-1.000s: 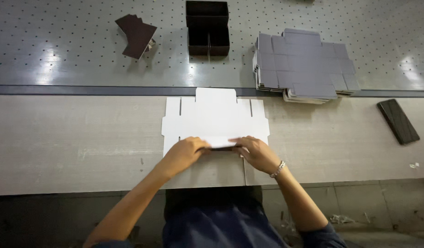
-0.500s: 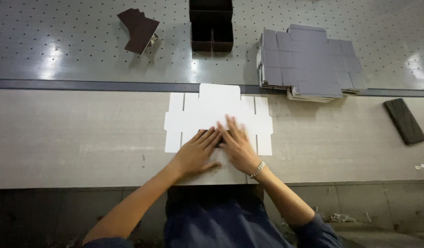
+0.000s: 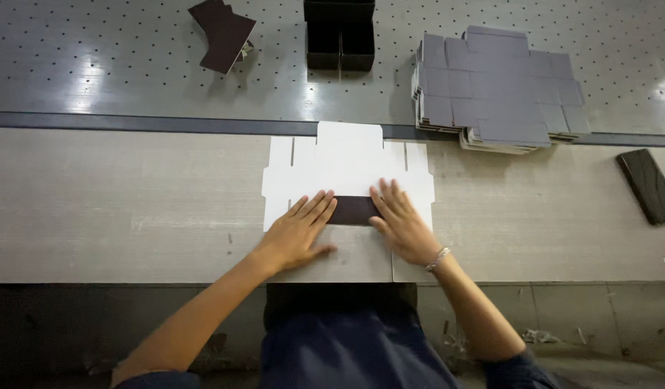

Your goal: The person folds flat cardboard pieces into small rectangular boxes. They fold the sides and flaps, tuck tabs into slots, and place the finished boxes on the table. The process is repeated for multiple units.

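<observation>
Both hands lie flat, palms down, on a white die-cut blank (image 3: pixel 347 162) spread on the pale wooden bench (image 3: pixel 116 209) right in front of the person. The left hand (image 3: pixel 298 234) has its fingers together and pointing up and to the right, its fingertips touching the left end of a dark folded flap (image 3: pixel 352 209); the right hand (image 3: pixel 401 223) has its fingers slightly spread and pointing up and to the left, touching the flap's right end. Neither hand grasps anything; both press down on the card. The flap is a dark strip lying between the two hands on the near part of the blank, and the blank's tabbed far edge reaches the seam where the bench meets a grey perforated table (image 3: pixel 130 65). A bracelet (image 3: pixel 439 258) sits on the right wrist. On the table, well apart from the hands, lies a stack of grey blanks (image 3: pixel 498 90) at right, an open black box (image 3: pixel 339 32) at centre and dark folded pieces (image 3: pixel 223 32) at left. A dark flat piece (image 3: pixel 648 186) rests on the bench at far right
</observation>
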